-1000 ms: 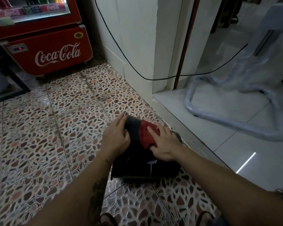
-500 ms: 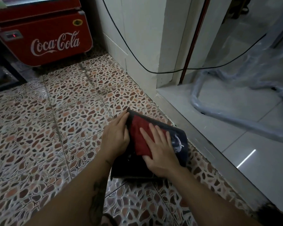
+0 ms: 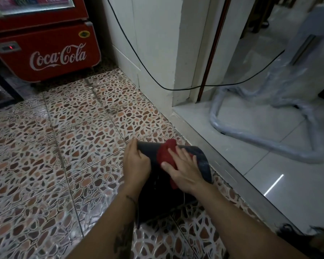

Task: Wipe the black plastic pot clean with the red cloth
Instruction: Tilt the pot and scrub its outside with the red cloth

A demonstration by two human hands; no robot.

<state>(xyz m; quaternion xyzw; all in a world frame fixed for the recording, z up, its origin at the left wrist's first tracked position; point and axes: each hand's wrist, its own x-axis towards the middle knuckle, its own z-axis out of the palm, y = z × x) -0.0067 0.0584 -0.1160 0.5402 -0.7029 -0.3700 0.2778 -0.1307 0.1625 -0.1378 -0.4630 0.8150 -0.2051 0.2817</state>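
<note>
The black plastic pot (image 3: 199,156) lies on its side on the patterned tile floor, its far end turned away from me. My left hand (image 3: 137,163) grips the pot's left edge and steadies it. My right hand (image 3: 183,171) lies flat on the bunched red cloth (image 3: 166,152) and presses it against the pot's upper surface. Part of the cloth sticks out beyond my fingertips and a bit shows below my palm. The lower part of the pot is dark and partly hidden by my forearms.
A red Coca-Cola cooler (image 3: 45,51) stands at the back left. A white wall corner (image 3: 157,53) with a black cable (image 3: 176,88) is behind the pot. A metal threshold (image 3: 232,172) runs diagonally on the right, with a plastic-wrapped chair frame (image 3: 269,141) beyond it.
My right hand has slid the red cloth across the pot's surface, first down, then back toward the far end. My left hand has kept its hold on the left edge.
</note>
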